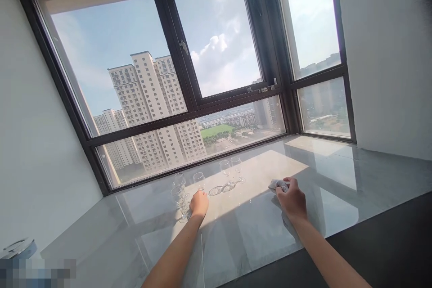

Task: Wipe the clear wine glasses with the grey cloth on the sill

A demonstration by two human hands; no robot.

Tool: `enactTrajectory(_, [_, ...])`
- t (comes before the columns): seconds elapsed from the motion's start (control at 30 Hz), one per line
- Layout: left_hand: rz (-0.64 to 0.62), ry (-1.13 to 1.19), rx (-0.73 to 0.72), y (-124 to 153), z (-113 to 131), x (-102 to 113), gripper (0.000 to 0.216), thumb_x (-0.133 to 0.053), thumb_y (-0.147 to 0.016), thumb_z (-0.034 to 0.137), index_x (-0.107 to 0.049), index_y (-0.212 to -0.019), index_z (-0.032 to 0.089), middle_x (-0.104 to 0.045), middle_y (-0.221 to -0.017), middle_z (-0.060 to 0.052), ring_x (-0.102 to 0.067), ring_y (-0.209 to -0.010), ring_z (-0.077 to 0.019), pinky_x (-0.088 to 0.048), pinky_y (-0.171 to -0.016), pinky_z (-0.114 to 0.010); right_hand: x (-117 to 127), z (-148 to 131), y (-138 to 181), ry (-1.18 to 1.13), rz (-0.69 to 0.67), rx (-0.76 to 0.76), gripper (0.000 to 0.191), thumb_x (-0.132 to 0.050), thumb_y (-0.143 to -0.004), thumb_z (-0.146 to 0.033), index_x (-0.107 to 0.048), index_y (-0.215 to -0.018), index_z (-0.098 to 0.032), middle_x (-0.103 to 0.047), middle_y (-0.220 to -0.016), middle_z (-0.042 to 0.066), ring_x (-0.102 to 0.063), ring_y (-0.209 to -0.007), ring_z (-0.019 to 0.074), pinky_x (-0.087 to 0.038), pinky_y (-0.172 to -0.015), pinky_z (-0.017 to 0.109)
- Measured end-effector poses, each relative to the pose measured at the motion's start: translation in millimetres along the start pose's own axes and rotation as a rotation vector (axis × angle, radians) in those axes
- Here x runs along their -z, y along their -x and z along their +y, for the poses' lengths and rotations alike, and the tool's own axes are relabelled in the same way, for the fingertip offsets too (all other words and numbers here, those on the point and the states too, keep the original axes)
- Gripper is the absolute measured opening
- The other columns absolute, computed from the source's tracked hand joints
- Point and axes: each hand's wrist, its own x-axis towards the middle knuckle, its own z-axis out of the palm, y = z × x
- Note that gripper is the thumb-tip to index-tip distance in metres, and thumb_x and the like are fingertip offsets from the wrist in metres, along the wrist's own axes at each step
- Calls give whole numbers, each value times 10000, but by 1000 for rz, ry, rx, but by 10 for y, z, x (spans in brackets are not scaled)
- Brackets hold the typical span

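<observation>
My left hand [200, 203] is closed around the lower part of a clear stemmed glass [199, 179], whose bowl shows above my fingers; its stem and foot are hidden. Just left of that hand, two more stemmed glasses [177, 194] stand close together, overlapping in view. Farther back toward the window is another pair of stemmed glasses [225, 167], casting shadows on the sunlit stone. Off to the right, my right hand [293, 198] grips a bunched greyish-white cloth [278, 184] at or just above the sill surface.
The wide, glossy stone sill [249, 229] reflects the window and ends at a front edge over a dark area. Dark window frames [236, 108] border its back, with white walls [384, 63] at the sides. A partly blurred container [23, 249] is at lower left.
</observation>
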Motion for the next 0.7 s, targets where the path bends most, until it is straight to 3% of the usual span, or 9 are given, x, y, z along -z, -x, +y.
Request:
enactTrajectory(0.33, [28, -34, 302, -546, -38, -45, 219, -589, -815, 249, -636, -1025, 211, -701, -1124, -126, -664, -1045, -299, -511, -805, -345, 30, -5, 16, 8, -63, -12, 361, -479, -795, -358, -480, -1116, -193, -655, -932, 117, -580, -710, 225, -387, -587, 280])
enactTrajectory(0.7, [41, -53, 315, -674, -176, -21, 267, -559, -831, 231, -620, -1091, 223, -693, -1155, -113, -645, -1090, -286, -508, -828, -347, 5, 5, 6, 17, -27, -8, 340, -489, -773, -325, -488, -1090, -204, -661, -910, 104, -591, -727, 227, -389, -624, 290])
